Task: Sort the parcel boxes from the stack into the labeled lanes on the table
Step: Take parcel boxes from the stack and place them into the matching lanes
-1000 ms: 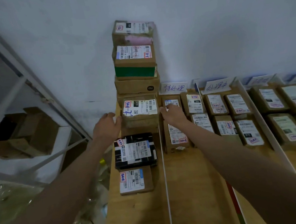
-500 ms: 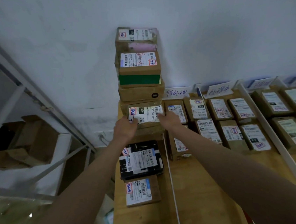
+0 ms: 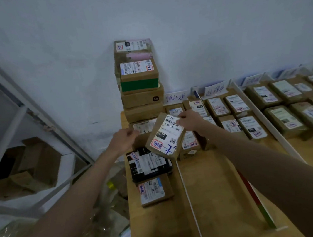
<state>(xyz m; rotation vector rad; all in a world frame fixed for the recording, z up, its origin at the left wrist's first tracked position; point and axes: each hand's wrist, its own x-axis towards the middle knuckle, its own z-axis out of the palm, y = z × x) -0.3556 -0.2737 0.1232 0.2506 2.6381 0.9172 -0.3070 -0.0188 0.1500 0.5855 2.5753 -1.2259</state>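
Right hand (image 3: pixel 189 119): fingers pinch the parcel's far edge.
Left hand (image 3: pixel 124 139): now off the parcel, fingers loosely curled, holding nothing.
Parcel (image 3: pixel 165 135): pulled from the stack (image 3: pixel 140 93), tilted in the air above the counter (image 3: pixel 218 198), over the black box (image 3: pixel 149 164).

- Brown parcel box (image 3: pixel 165 135), white label up, tilted in the air just in front of the stack (image 3: pixel 139 85).
- Stack upright, against the wall.
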